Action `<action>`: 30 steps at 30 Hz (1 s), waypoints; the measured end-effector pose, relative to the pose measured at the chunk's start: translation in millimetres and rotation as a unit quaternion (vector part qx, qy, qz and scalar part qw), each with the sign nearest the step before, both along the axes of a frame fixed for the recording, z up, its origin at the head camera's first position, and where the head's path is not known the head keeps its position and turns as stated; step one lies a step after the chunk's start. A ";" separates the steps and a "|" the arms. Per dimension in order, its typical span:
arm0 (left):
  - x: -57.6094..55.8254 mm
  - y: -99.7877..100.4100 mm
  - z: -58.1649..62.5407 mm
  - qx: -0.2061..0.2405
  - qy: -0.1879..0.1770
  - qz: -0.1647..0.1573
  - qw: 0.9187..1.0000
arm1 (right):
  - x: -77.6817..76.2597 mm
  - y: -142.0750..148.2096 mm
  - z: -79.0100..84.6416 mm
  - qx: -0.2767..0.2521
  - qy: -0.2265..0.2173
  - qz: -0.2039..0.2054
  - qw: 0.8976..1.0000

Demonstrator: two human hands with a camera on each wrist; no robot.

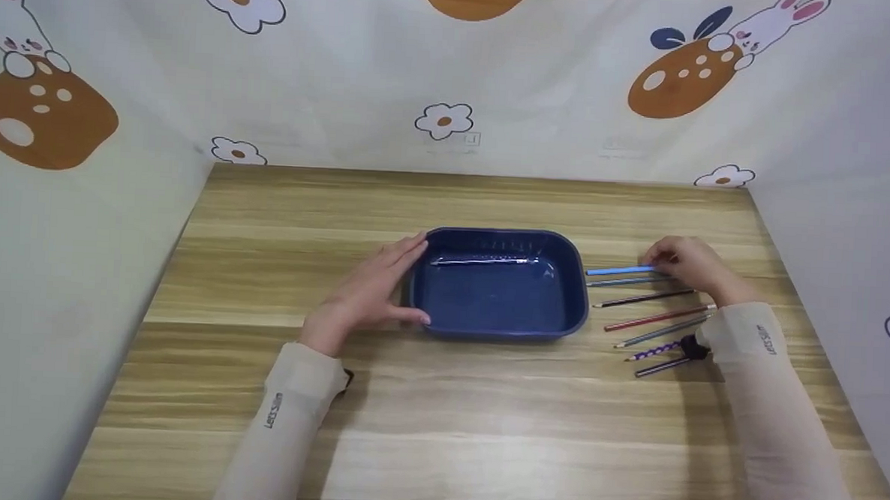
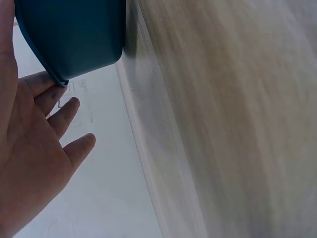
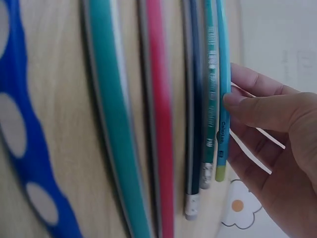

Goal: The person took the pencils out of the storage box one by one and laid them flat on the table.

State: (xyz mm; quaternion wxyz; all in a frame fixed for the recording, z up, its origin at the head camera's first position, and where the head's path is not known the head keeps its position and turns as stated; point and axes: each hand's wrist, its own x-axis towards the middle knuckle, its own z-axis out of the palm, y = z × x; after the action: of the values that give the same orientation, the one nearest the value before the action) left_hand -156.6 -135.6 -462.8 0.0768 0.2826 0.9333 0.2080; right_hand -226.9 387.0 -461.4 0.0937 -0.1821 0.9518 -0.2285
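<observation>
My left hand (image 1: 368, 292) rests against the left side of a dark blue plastic basin (image 1: 498, 333), fingers fairly straight and spread, thumb near the front left corner. In the left wrist view, fingertips (image 2: 52, 94) touch the basin's rim. One slim pencil (image 1: 482, 262) lies inside the basin along its back wall. Right of the basin, my right hand (image 1: 688, 264) pinches a light blue pencil (image 3: 224, 74) between thumb and fingers, at the far end of a row. A teal pencil (image 3: 209, 99) with an eraser lies right beside it.
Nearer to me in the row lie a black pencil (image 1: 642, 298), a red one (image 1: 656, 318), a grey-green one (image 1: 659, 333), a purple spotted one (image 1: 654, 351) and a dark striped one (image 1: 661, 367). Patterned cloth walls (image 1: 347, 73) enclose the wooden table (image 1: 444, 430) at back and sides.
</observation>
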 end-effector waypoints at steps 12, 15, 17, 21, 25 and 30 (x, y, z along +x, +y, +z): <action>1.2 1.5 -1.3 0.013 -0.011 0.006 1.000 | -6.6 -6.9 -0.2 0.011 0.017 0.013 1.000; 1.7 1.7 -1.1 0.009 -0.011 0.005 1.000 | -5.2 -7.4 0.5 0.001 0.016 0.005 1.000; 2.1 1.6 -0.2 0.007 -0.015 0.006 1.000 | -4.2 -7.5 1.8 -0.004 0.012 -0.003 1.000; 2.1 0.9 1.4 0.008 -0.020 0.011 1.000 | -3.4 -7.4 5.9 -0.012 -0.006 -0.025 1.000; 2.3 0.7 1.9 0.009 -0.022 0.015 1.000 | -2.3 -8.2 10.1 -0.019 -0.019 -0.039 0.999; 2.0 1.3 0.8 0.007 -0.021 0.015 1.000 | -0.4 -13.4 13.9 -0.026 -0.014 -0.036 0.999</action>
State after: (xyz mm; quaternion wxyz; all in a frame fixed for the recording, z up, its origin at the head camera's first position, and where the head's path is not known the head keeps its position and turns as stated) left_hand -154.7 -134.3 -462.0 0.0917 0.2643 0.9342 0.2212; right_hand -227.3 373.6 -447.5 0.0941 -0.1465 0.9501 -0.2590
